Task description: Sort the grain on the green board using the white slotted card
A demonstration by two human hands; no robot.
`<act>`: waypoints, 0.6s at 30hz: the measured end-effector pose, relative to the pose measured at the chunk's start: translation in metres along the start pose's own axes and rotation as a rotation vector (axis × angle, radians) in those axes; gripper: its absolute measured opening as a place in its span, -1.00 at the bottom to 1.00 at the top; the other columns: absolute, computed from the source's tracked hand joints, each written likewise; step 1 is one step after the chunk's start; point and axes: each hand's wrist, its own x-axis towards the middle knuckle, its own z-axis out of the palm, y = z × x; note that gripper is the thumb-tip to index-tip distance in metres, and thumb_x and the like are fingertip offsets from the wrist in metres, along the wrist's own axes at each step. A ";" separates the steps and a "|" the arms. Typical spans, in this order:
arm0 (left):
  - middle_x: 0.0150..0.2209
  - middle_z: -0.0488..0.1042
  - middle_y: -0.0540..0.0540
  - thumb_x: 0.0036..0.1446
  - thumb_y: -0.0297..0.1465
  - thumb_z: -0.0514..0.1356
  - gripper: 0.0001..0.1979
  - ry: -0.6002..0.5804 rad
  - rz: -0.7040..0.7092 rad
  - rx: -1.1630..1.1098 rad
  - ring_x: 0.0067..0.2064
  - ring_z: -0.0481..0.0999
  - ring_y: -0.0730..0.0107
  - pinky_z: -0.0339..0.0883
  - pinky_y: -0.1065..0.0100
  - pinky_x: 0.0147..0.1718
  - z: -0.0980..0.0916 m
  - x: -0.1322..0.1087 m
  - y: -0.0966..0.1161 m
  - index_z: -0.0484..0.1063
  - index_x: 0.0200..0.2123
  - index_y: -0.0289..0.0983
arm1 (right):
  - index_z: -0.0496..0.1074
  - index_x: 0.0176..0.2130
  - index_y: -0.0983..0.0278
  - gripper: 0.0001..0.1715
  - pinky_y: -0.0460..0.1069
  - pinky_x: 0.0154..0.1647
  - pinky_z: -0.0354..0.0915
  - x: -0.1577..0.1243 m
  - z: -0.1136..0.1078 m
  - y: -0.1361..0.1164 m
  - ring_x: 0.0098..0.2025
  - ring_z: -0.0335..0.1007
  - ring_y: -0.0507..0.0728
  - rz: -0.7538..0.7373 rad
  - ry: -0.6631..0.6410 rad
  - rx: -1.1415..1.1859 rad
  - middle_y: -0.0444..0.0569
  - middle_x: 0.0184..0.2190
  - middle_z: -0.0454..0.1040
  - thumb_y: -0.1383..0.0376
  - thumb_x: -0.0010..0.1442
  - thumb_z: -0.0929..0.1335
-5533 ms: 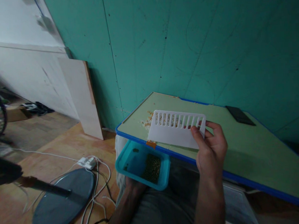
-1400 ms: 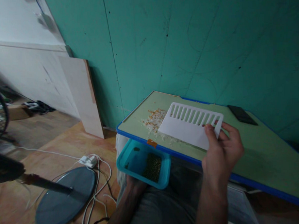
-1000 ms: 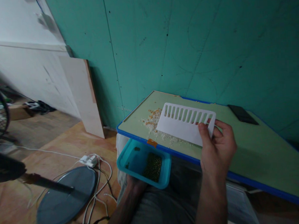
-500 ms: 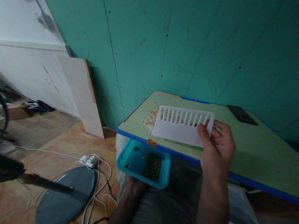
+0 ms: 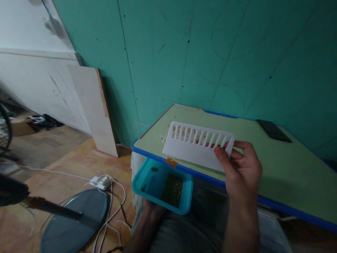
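Observation:
My right hand (image 5: 243, 170) pinches the right end of a flat white plastic plate with a row of slots (image 5: 193, 151), thumb on top and fingers behind. The slotted plate is tilted just over the near left part of the green tabletop (image 5: 286, 170). Pale and tan grains (image 5: 162, 137) lie on the table beside and behind it, partly seen through the slots. Below the table's edge, my left hand (image 5: 155, 210) supports a turquoise plastic tub (image 5: 152, 184) from underneath, its fingers mostly hidden. Dark green, bean-like grains (image 5: 172, 191) are gathered at the tub's right side.
A dark phone-like slab (image 5: 273, 131) lies at the table's back right. The green wall (image 5: 161, 67) stands behind. On the floor at left are a round grey stand base (image 5: 75, 225), white cables (image 5: 122, 187) and a leaning board (image 5: 97, 110).
My right hand has moved the slotted plate a little left and toward me, covering more of the grains. The tub in my left hand stays almost where it was.

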 end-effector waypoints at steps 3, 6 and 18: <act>0.19 0.91 -0.20 0.50 -0.16 0.21 -0.58 0.099 -0.006 -0.007 0.43 0.78 -0.15 0.59 -0.12 0.52 -0.004 0.004 -0.005 0.90 0.06 -0.10 | 0.48 -0.06 0.10 -0.35 0.08 -0.22 0.71 0.000 -0.004 -0.005 -0.27 0.85 0.26 0.045 -0.102 -0.016 -0.05 -0.25 0.84 -0.07 0.20 0.79; -0.02 0.94 -0.21 0.54 -0.21 0.17 -0.56 0.143 -0.007 -0.012 0.20 0.89 -0.10 0.64 -0.08 0.46 -0.010 0.005 -0.009 0.91 -0.07 -0.13 | 0.44 -0.08 0.08 -0.34 0.06 -0.24 0.70 0.001 -0.005 -0.009 -0.30 0.84 0.24 0.077 -0.185 0.002 -0.10 -0.32 0.80 -0.09 0.23 0.78; -0.27 0.90 -0.11 0.53 -0.17 0.16 -0.54 0.113 -0.005 -0.041 0.00 0.91 -0.03 0.50 -0.02 0.56 -0.017 0.008 -0.017 0.91 -0.19 -0.04 | 0.41 -0.06 0.06 -0.33 0.04 -0.23 0.70 0.002 -0.006 -0.013 -0.24 0.86 0.24 0.148 -0.311 0.007 -0.13 -0.28 0.79 -0.12 0.26 0.76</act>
